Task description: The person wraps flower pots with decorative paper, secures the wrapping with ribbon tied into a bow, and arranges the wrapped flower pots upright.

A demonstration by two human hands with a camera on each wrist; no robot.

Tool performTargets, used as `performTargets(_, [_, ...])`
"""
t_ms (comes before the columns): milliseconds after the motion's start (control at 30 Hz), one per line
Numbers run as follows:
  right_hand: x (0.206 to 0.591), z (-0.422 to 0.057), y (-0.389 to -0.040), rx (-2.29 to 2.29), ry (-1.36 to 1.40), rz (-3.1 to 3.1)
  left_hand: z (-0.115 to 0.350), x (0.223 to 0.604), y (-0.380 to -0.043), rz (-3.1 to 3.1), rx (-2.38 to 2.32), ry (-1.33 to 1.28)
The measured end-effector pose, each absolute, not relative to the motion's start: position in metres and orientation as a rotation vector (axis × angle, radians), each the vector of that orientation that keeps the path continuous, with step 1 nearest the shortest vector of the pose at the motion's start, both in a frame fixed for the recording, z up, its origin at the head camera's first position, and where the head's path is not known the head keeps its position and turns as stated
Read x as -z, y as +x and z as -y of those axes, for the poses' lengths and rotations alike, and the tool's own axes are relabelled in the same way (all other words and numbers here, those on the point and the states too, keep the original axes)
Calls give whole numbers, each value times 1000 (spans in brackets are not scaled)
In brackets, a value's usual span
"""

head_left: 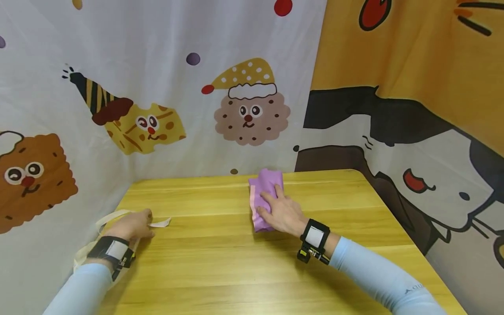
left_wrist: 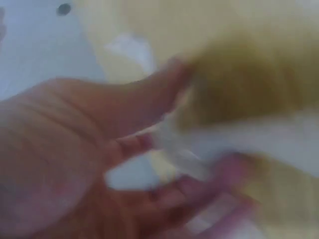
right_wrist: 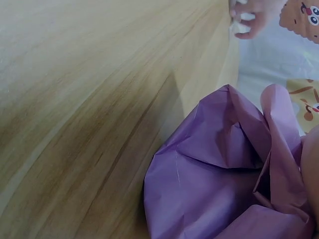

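A folded purple sheet or bag (head_left: pixel 270 178) with a pale pink edge strip lies toward the back of the table. My right hand (head_left: pixel 285 213) rests on it, fingers spread and mostly straight. The right wrist view shows the purple material (right_wrist: pixel 199 196) creased and bulging, its near side opening in folds. At the table's left side, my left hand (head_left: pixel 131 225) holds a long cream ribbon (head_left: pixel 160 223). One short end sticks out to the right past the fingers, while the rest loops behind the wrist. In the blurred left wrist view the ribbon (left_wrist: pixel 264 138) passes between thumb and fingers.
A yellow wood-grain table (head_left: pixel 204 271) fills the lower middle. Behind and to the left hangs a white curtain (head_left: pixel 157 26) with cartoon biscuits and cheese. An orange curtain (head_left: pixel 346 57) with a cartoon cat hangs on the right, close to the table's edge.
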State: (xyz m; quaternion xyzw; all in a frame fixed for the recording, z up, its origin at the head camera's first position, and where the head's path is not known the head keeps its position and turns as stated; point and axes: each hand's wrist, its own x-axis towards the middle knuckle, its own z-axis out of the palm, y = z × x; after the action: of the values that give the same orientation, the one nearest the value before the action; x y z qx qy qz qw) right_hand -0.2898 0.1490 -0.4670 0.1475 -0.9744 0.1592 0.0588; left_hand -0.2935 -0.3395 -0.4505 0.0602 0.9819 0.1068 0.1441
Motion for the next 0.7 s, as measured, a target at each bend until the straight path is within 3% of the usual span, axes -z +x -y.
performTargets(300, [470, -151, -292, -459, 448, 2947, 268, 485, -350, -3071, -381, 531])
performTargets(533, [471, -152, -291, -458, 445, 2949, 172, 457, -388, -3065, -811, 619])
performTargets(700, [471, -152, -289, -473, 446, 2938, 146, 438, -391, -2973, -845, 729])
